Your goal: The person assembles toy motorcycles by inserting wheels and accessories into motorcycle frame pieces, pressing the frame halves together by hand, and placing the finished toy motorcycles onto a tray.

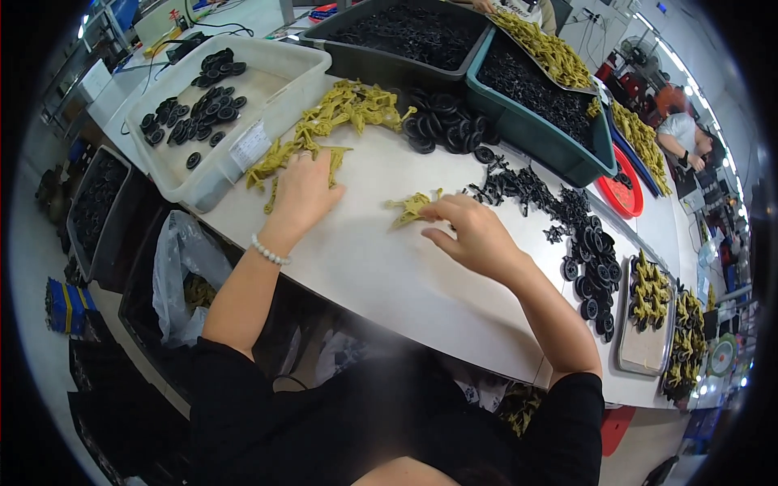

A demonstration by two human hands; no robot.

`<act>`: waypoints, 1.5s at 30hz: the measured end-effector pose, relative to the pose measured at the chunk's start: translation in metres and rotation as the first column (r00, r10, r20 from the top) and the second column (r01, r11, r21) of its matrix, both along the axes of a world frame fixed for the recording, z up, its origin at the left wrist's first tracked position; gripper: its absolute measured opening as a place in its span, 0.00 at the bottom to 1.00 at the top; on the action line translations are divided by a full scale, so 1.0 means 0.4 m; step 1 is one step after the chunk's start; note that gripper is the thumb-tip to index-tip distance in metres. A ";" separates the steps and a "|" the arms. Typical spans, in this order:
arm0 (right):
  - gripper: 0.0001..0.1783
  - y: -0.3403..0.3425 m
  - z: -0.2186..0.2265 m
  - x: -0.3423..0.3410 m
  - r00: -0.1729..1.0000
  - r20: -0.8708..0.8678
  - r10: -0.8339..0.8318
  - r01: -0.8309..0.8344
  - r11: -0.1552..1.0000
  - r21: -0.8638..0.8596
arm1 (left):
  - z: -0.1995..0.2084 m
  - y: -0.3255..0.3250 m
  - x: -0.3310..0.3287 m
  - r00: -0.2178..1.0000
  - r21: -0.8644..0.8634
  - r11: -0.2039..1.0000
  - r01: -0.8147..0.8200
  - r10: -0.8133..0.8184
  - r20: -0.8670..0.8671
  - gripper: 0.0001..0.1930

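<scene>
My left hand point(306, 194) reaches into the near end of a heap of yellow plastic parts point(348, 109). Its fingertips are lost among the pieces, so any grip there is hidden. At the middle of the white table, my right hand point(474, 231) has its fingers at the right end of a single yellow plastic part point(411, 209). The thumb of that hand stands apart from the fingers. Beyond it sits a pile of black wheels point(446, 125). Small black plastic pieces point(527, 186) are strewn to the right, with more black wheels point(596, 267) nearer me.
A white bin point(296, 69) with black wheels stands at the left. Grey point(320, 44) and green point(486, 89) bins of black pieces line the back. At the right are a red bowl point(636, 198) and a tray point(640, 360) of yellow-and-black assemblies. A co-worker point(681, 134) is farther right.
</scene>
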State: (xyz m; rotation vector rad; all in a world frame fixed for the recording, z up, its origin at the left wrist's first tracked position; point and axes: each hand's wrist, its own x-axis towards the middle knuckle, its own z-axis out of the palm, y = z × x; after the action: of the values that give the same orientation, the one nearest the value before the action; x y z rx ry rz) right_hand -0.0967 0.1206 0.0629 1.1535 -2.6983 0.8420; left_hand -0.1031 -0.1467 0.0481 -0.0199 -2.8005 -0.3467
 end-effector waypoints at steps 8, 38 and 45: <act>0.14 0.201 0.030 0.143 0.977 0.116 -0.182 0.202 0.958 -0.203 | 0.022 0.110 0.066 0.863 0.886 0.402 0.229 -0.505 0.007 0.22; 0.17 0.395 -0.054 0.364 0.844 0.103 -0.526 0.536 0.829 -0.161 | -0.028 0.464 0.237 0.625 0.397 0.541 0.741 -0.772 -0.114 0.14; 0.15 0.387 -0.069 0.295 0.935 0.045 -0.353 0.356 0.926 -0.124 | -0.022 0.553 0.262 0.541 0.181 0.531 0.828 -0.841 -0.004 0.22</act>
State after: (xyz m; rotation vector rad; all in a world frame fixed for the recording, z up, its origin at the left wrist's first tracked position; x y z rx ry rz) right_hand 0.0213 0.2754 0.0355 0.6038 -2.6984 0.9527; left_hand 0.0017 0.0746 0.0393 -1.3962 -2.6021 -0.8000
